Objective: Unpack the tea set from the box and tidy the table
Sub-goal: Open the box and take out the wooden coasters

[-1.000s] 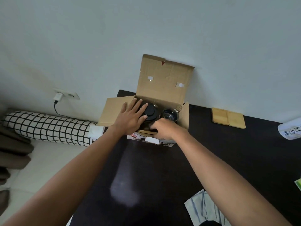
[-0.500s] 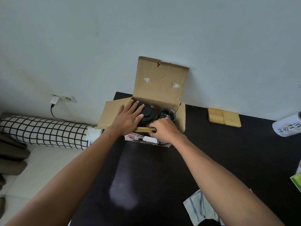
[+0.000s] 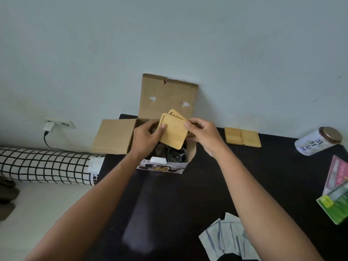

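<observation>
An open cardboard box point(image 3: 115, 136) stands on the dark table point(image 3: 188, 194) against the wall, its lid flap upright. Above the opening I hold two square wooden coasters point(image 3: 174, 133), one behind the other. My left hand point(image 3: 147, 137) grips their left edge and my right hand point(image 3: 202, 135) pinches their right edge. Dark glassware point(image 3: 176, 156) shows inside the box below the coasters. Two more wooden coasters point(image 3: 242, 137) lie side by side on the table to the right of the box.
A white tin with a brown lid point(image 3: 318, 141) lies at the far right. Pink and green packets point(image 3: 337, 193) sit at the right edge. Grey sachets point(image 3: 226, 240) lie near the front. A checked bolster point(image 3: 43, 165) and a wall socket point(image 3: 59, 124) are left of the table.
Both hands were down in the box, the left flat on a dark lid. They have since risen out of it holding the two wooden coasters.
</observation>
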